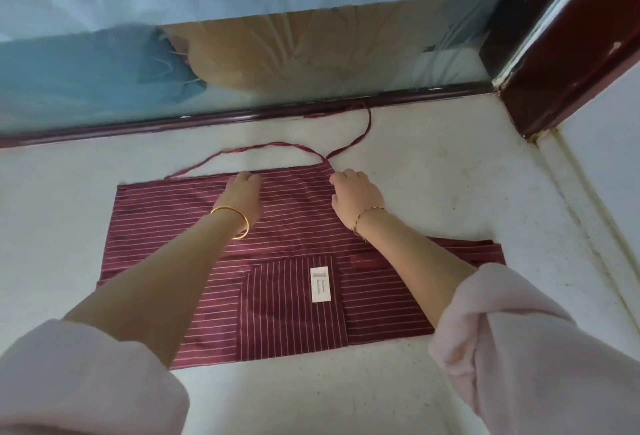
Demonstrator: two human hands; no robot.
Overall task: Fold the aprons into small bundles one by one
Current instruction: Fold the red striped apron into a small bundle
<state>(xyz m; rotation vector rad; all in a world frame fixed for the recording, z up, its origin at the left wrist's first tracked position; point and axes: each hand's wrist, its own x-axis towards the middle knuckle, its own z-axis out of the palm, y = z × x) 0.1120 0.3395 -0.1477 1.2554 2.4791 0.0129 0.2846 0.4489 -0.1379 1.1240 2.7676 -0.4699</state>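
Note:
A dark red apron [291, 226] with thin white stripes lies flat on a white surface [433, 174]. Its pocket with a white label [320, 284] faces up near me. My left hand [244, 197] rests flat on the cloth near its far edge, fingers straight. My right hand [356, 193] sits at the apron's far right corner, fingers curled down onto the cloth where the strap begins; whether it pinches the fabric is hidden. The neck strap [263, 150] loops beyond the far edge, and a tie [363, 129] trails toward the dark rail.
A dark red rail [242, 115] runs along the far edge of the surface, with glass behind it showing blue cloth [86, 81] and a tan bundle [294, 53]. A dark red post [561, 70] stands at the right. A raised white ledge [588, 209] borders the right side.

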